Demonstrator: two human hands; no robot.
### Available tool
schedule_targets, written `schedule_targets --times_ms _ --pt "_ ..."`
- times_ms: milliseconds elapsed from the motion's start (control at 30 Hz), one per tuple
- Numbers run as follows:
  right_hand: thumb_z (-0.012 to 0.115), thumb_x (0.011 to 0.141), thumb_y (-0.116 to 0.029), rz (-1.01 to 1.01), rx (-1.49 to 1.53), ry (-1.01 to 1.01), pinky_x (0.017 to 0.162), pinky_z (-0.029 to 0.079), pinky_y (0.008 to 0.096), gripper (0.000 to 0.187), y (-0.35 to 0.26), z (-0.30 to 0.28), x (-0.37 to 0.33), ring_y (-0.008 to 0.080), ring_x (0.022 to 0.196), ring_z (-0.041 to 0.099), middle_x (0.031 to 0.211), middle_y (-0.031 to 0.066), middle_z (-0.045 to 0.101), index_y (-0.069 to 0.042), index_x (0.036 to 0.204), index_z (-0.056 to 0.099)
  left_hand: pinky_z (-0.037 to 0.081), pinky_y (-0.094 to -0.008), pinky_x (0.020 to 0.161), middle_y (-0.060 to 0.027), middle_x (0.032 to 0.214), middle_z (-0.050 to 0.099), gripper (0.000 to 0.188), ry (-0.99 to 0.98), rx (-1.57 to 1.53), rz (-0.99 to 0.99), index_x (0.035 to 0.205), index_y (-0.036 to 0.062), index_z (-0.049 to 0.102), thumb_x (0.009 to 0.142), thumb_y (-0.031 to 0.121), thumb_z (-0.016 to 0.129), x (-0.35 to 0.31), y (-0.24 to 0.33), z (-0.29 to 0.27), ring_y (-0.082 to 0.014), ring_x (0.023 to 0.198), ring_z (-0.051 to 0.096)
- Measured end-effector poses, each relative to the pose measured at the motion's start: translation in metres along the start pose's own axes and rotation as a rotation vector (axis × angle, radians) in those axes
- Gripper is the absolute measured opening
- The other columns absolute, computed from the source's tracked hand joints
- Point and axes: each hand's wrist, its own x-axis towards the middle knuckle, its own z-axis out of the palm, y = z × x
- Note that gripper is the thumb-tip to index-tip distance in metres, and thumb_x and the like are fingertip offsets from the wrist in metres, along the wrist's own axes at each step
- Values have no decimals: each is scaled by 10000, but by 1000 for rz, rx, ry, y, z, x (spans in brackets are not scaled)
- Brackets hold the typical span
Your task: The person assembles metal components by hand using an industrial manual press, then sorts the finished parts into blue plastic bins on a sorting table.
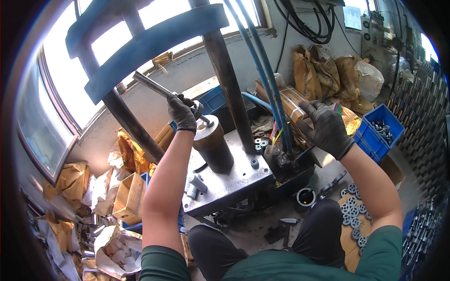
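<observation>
My left hand [182,114], in a dark glove, is closed around a long metal shaft [152,84], tilted up to the left. A round metal wheel or ring [197,109] shows beside its fingers; whether it sits on the shaft I cannot tell. Just below stands a thick upright cylinder [214,149] with a light top on the steel press table [239,165]. My right hand [326,129], gloved too, is raised at the right of the blue hoses [268,70], fingers stretched out and nothing visible in them.
The press frame's blue crossbeam [154,49] and dark columns [227,84] stand around the table. Small grey cylinders [197,182] and bearings [263,144] lie on it. A hammer [287,230] lies below, several grey wheels [350,210] at right, and a blue bin [382,126] holds metal parts.
</observation>
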Motion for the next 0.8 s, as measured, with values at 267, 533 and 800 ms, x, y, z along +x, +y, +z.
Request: schedule_targets --times_ms 267,533,800 --pt "699 1003 -581 161 65 -81 945 589 495 703 7 15 40 424 1078 742 1175 244 744 -12 1416 689 453 -322 432 -32 649 533 535 -70 -11 -151 925 115 559 1094 623 554 16 -3 11 -162 497 511" --pt "701 990 -391 205 24 -203 907 585 503 525 1 3 22 414 1023 750 1118 253 757 9 1330 727 587 -381 480 -10 714 556 600 -194 195 -232 1009 139 591 1043 738 565 22 2 28 -157 588 568" --pt "686 964 -248 139 26 -328 844 592 537 390 -32 -31 -42 430 943 743 1053 261 732 -8 1271 663 480 -355 512 -29 689 555 575 -246 244 -281 1060 71 612 1099 636 515 21 2 50 -168 548 552"
